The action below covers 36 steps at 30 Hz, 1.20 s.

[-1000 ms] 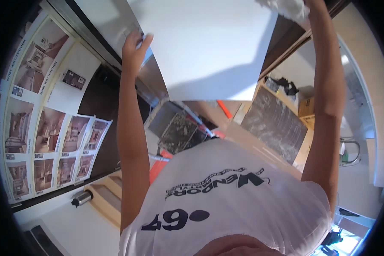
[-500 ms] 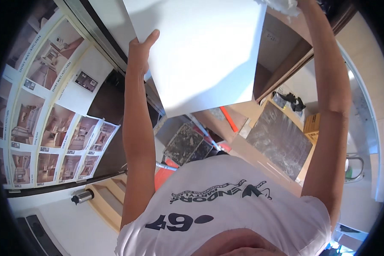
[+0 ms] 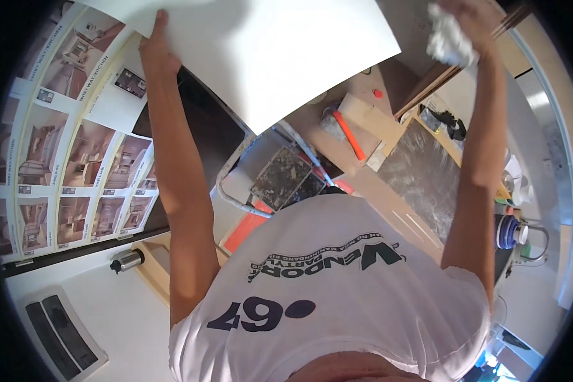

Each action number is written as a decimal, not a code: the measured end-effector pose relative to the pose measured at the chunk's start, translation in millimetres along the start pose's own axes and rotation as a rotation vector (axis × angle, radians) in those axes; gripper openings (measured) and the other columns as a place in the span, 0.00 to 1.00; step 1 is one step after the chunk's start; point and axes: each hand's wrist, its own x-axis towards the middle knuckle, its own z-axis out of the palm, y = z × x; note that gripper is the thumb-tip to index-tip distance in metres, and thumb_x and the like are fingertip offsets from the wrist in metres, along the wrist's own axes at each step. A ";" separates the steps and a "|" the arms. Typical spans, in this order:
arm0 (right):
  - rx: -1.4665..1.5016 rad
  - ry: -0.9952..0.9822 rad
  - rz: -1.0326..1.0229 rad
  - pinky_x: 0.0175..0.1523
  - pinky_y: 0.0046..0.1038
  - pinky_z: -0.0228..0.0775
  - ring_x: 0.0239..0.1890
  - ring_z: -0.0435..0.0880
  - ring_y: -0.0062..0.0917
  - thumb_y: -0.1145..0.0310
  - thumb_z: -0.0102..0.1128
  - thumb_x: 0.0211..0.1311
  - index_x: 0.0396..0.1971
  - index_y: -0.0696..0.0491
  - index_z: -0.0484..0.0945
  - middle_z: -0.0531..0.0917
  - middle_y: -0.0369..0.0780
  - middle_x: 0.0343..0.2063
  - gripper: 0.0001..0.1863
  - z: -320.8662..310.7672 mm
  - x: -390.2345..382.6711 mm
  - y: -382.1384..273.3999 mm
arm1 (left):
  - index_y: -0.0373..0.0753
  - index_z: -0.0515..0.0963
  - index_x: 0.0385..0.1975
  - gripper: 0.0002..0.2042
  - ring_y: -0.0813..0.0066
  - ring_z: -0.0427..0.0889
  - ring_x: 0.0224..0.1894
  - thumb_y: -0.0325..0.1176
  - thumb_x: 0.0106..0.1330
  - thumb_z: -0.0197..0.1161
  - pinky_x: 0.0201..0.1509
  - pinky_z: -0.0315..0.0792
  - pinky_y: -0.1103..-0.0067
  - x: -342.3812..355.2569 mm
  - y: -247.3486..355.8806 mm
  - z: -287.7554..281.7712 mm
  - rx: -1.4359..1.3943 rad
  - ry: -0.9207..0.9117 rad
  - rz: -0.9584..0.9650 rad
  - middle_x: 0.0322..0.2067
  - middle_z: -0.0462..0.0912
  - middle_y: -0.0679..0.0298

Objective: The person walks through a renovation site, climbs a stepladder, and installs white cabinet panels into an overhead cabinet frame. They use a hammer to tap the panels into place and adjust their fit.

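A large flat white panel [image 3: 299, 57] fills the upper middle, its lower corner pointing down toward my chest. My left hand [image 3: 159, 48] grips the panel's left edge, with the thumb lying on the near face; the other fingers are hidden behind it. To the right of the panel and apart from it, my raised right hand [image 3: 471, 22] clutches a crumpled white rag [image 3: 451, 39]. Part of that hand is cut off by the picture's top edge and slightly blurred.
Printed room pictures [image 3: 76, 146] cover the wall on the left. Below stands a ladder-like metal frame [image 3: 226, 172] with a dark worn step [image 3: 280, 178]. A tool with an orange handle [image 3: 350, 135] lies on a brown board. A blue jug [image 3: 508, 232] stands at right.
The panel and my left hand have moved up and left, and the panel is tilted more. The right hand with the rag has come away from the panel to the right and lower.
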 end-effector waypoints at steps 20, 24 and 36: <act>0.136 0.135 0.213 0.36 0.28 0.74 0.29 0.82 0.25 0.60 0.61 0.62 0.40 0.60 0.83 0.85 0.39 0.30 0.17 33.0 -91.9 13.2 | 0.27 0.78 0.43 0.16 0.76 0.78 0.40 0.29 0.58 0.71 0.48 0.72 0.78 -23.4 -1.0 13.0 0.241 0.026 0.387 0.40 0.81 0.61; -0.129 0.252 -0.079 0.38 0.28 0.75 0.29 0.83 0.26 0.58 0.61 0.59 0.40 0.55 0.84 0.86 0.42 0.29 0.17 -2.5 -15.8 -48.0 | 0.26 0.76 0.48 0.21 0.73 0.77 0.44 0.31 0.59 0.70 0.52 0.70 0.77 -10.8 15.9 30.5 0.271 0.073 0.379 0.44 0.80 0.60; -0.580 0.395 -0.350 0.50 0.40 0.74 0.39 0.83 0.46 0.58 0.61 0.54 0.39 0.54 0.83 0.84 0.51 0.34 0.17 5.7 173.7 -98.2 | 0.28 0.78 0.43 0.20 0.73 0.79 0.33 0.38 0.58 0.72 0.40 0.74 0.80 83.8 108.3 70.8 0.524 0.335 0.765 0.37 0.82 0.58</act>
